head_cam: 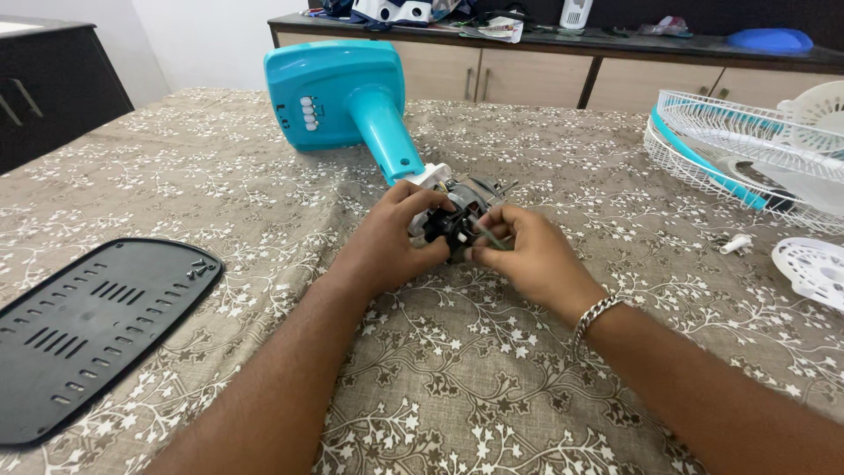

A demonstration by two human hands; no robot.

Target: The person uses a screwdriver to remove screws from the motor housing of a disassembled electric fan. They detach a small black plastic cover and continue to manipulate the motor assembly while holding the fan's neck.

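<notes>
Both hands meet on the fan motor (466,211), which lies on the cloth-covered surface (457,369) at the end of the turquoise fan stand (347,97). The left hand (391,242) is curled around the motor's near side; the right hand (519,255) pinches a thin green wire (492,236) against it. A black vented plate (88,325) lies far left. Stacked white grilles (730,141) lie far right, a fan blade inside them.

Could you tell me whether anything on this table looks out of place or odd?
Yes: the blue fan stand lies tipped on its side, its motor bare between the left hand and right hand. The wire guards and a black vented plate lie loose on the tablecloth.
</notes>
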